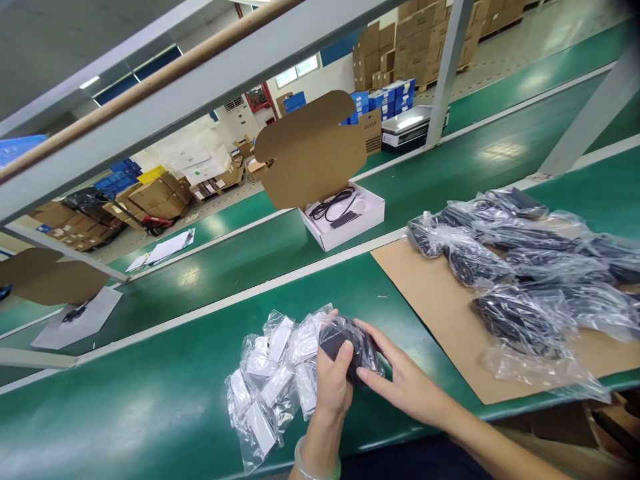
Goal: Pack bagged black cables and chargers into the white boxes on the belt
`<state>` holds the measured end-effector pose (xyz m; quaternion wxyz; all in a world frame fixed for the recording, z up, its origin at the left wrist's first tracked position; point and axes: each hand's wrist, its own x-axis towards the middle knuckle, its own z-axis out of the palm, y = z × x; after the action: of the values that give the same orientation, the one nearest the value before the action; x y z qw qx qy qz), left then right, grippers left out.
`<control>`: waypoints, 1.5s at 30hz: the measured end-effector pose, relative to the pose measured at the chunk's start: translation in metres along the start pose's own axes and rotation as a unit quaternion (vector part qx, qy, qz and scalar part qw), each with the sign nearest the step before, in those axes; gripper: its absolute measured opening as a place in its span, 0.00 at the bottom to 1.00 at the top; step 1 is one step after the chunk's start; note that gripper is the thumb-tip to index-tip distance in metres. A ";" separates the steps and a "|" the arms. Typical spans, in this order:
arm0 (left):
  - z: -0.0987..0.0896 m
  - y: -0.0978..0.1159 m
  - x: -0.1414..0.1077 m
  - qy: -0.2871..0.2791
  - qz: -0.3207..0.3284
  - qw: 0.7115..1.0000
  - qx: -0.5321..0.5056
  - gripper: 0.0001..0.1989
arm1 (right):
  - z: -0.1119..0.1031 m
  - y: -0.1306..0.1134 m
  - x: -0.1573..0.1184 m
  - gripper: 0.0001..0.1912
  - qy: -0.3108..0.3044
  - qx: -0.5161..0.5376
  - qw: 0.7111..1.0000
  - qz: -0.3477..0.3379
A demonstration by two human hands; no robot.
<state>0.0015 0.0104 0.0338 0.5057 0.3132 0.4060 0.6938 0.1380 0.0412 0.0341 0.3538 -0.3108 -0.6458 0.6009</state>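
Between my two hands is a black item in a clear plastic bag (350, 347), held over the front of the green table. My left hand (334, 377) wraps its left side, thumb across the top. The fingers and thumb of my right hand (395, 373) close on its right side. Just left of my hands lies a pile of small clear bags with white pieces inside (273, 373). To the right, several bagged black items (520, 307) rest on a flat cardboard sheet (425, 293).
Beyond the near table (165, 387), an open white box (350, 227) with black cables stands on a green conveyor (425, 173). Another open box (85, 317) sits at the far left. Slanted metal posts (450, 73) and a beam (200, 87) cross the view.
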 end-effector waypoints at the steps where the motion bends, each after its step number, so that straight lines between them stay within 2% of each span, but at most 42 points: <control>1: -0.001 -0.001 0.000 0.014 -0.004 1.000 -0.005 0.25 | 0.001 0.000 0.000 0.32 0.001 0.008 1.000 0.007; 4: -0.002 -0.003 0.002 0.022 -0.051 0.997 -0.060 0.23 | 0.000 -0.003 0.002 0.28 -0.013 0.040 0.999 0.013; 7: -0.004 -0.004 0.001 0.011 -0.162 0.975 -0.153 0.25 | -0.003 -0.005 0.001 0.27 -0.003 0.041 0.999 0.030; 10: -0.004 -0.007 -0.001 0.056 -0.211 0.955 -0.200 0.24 | -0.004 -0.004 -0.001 0.26 0.001 0.017 0.999 0.046; 13: -0.005 -0.008 -0.004 0.085 -0.179 0.958 -0.206 0.22 | -0.003 -0.005 -0.003 0.22 0.034 -0.094 0.995 -0.011; 15: -0.005 -0.008 -0.005 0.079 -0.152 0.966 -0.194 0.22 | -0.003 -0.006 -0.003 0.19 0.071 -0.152 0.984 -0.062; 17: -0.006 -0.007 -0.008 0.051 -0.137 0.973 -0.180 0.25 | -0.002 -0.005 -0.002 0.16 0.096 -0.149 0.980 -0.092; 21: -0.005 -0.005 -0.013 0.006 -0.119 0.979 -0.168 0.31 | 0.000 0.001 0.001 0.13 0.132 -0.108 0.980 -0.101; 23: -0.007 -0.004 -0.016 -0.011 -0.123 0.978 -0.169 0.35 | 0.003 0.003 0.004 0.16 0.117 -0.120 0.979 -0.112; 26: -0.013 -0.007 -0.019 -0.024 -0.150 0.975 -0.160 0.37 | 0.007 0.003 0.004 0.19 0.048 -0.137 0.983 -0.115; 29: -0.024 -0.014 -0.023 -0.004 -0.134 0.981 -0.137 0.35 | 0.008 0.001 0.001 0.23 -0.022 -0.140 0.985 -0.099; 32: -0.033 -0.019 -0.025 0.023 -0.115 0.987 -0.109 0.34 | 0.008 0.000 -0.005 0.33 -0.061 -0.197 0.973 -0.107; 34: -0.037 -0.020 -0.026 0.053 -0.123 0.986 -0.095 0.35 | 0.008 0.000 -0.007 0.39 -0.061 -0.252 0.959 -0.113; 37: -0.040 -0.023 -0.027 0.082 -0.145 0.981 -0.100 0.40 | 0.007 0.000 -0.007 0.43 -0.063 -0.298 0.947 -0.100; 40: -0.041 -0.028 -0.028 0.045 -0.148 0.979 -0.130 0.49 | 0.006 -0.003 -0.007 0.44 -0.075 -0.287 0.951 -0.089; 42: -0.041 -0.030 -0.027 0.018 -0.132 0.979 -0.151 0.53 | 0.005 -0.006 -0.008 0.45 -0.062 -0.270 0.957 -0.085; 45: -0.041 -0.032 -0.025 0.036 -0.111 0.981 -0.152 0.53 | 0.010 -0.011 -0.012 0.47 -0.044 -0.240 0.966 -0.082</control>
<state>-0.0119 -0.0183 -0.0144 0.6063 0.1605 0.3464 0.6976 0.1372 0.0248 0.0434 0.2886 -0.3059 -0.8095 0.4097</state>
